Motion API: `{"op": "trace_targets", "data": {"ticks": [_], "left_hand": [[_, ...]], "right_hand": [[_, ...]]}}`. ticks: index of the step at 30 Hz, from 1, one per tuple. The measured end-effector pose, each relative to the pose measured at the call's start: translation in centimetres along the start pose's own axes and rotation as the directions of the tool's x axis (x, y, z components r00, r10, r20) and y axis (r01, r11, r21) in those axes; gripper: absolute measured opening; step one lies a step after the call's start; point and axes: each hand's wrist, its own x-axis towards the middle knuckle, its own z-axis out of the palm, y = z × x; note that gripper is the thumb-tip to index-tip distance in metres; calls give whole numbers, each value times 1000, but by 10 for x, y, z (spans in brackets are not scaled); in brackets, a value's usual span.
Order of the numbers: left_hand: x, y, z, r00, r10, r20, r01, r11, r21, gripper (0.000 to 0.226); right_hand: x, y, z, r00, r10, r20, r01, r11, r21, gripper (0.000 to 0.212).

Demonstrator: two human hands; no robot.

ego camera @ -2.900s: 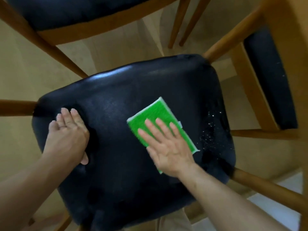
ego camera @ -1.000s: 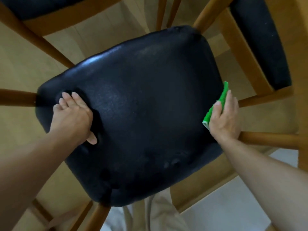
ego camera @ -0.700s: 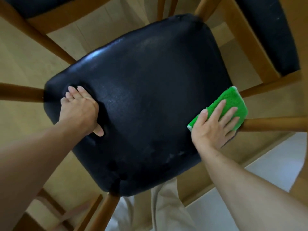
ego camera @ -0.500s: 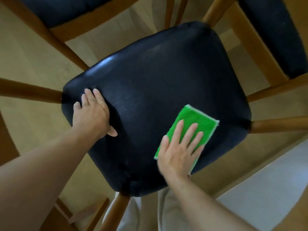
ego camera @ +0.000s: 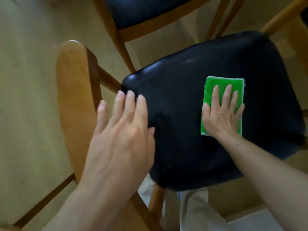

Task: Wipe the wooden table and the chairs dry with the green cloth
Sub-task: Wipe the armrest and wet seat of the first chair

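A home dining area, by the look of it: matching wooden chairs with padded black seats (ego camera: 208,114) stand close together on a pale wood-look floor (ego camera: 25,80), a second such chair (ego camera: 141,12) just beyond the one under the hands.

folded green cloth (ego camera: 223,90), white-edged and rectangular, lying flat on the right half of a glossy black padded seat (ego camera: 183,124), pressed under the flat fingers of the right hand (ego camera: 221,115). seat tilted in view, on a wooden frame, curved wooden backrest (ego camera: 73,104) at left. second chair (ego camera: 141,12), black seat on wooden frame, just beyond at top.
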Motion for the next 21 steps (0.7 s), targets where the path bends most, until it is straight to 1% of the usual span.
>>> {"op": "trace_targets", "data": {"ticks": [1, 2, 4, 5, 7, 9, 10, 12, 13, 14, 15, 17, 18, 19, 21], "left_hand": [[-2, -9, -2, 998, -45, -50, 45, 999, 7, 58], [-3, -17, -2, 993, -94, -71, 94, 996, -2, 60], [-3, -28, 0, 979, -192, -64, 189, 981, -49, 70], [-3, -32, 2, 973, -222, -62, 218, 974, -69, 75], [-4, -36, 6, 963, -258, -74, 249, 962, -113, 81], [-5, -36, 9, 954, -283, -101, 266, 952, -154, 78], [-5, -36, 10, 950, -291, -114, 271, 948, -166, 77], [-5, -35, 11, 946, -297, -128, 272, 945, -184, 77], [-5, -36, 11, 946, -297, -132, 270, 944, -191, 77], [-5, -36, 11, 944, -300, -135, 271, 942, -198, 77], [-5, -37, 11, 942, -307, -139, 275, 939, -205, 76], [-4, -37, 11, 939, -311, -146, 279, 938, -207, 76], [-3, -37, 11, 939, -310, -147, 278, 939, -200, 77], [-3, -37, 12, 940, -308, -146, 278, 941, -194, 78], [-1, -37, 11, 941, -307, -140, 279, 942, -187, 79]], "right_hand": [[-1, -7, 1, 1000, 20, -13, -20, 1000, 0, 66], [-5, -15, 3, 999, 32, -20, -32, 1000, 0, 66], [-21, -31, 8, 1000, 0, -12, 0, 1000, -6, 65], [-32, -40, 12, 999, -51, -17, 51, 999, -19, 64], [-59, -58, 22, 978, -205, -28, 203, 976, -74, 63], [-87, -70, 32, 921, -390, 23, 389, 913, -120, 63], [-94, -69, 33, 876, -479, 57, 482, 866, -133, 62], [-79, -58, 26, 762, -634, 132, 648, 748, -144, 60], [-61, -50, 21, 712, -685, 154, 702, 693, -165, 60], [-39, -44, 14, 695, -703, 154, 719, 669, -190, 61], [-14, -43, 6, 726, -673, 142, 687, 699, -199, 62], [34, -51, -6, 849, -525, 61, 526, 830, -187, 65], [50, -60, -8, 890, -455, 32, 454, 875, -171, 65], [59, -71, -8, 914, -405, 13, 401, 902, -160, 64], [58, -96, -5, 937, -348, -17, 343, 930, -132, 63]]}}
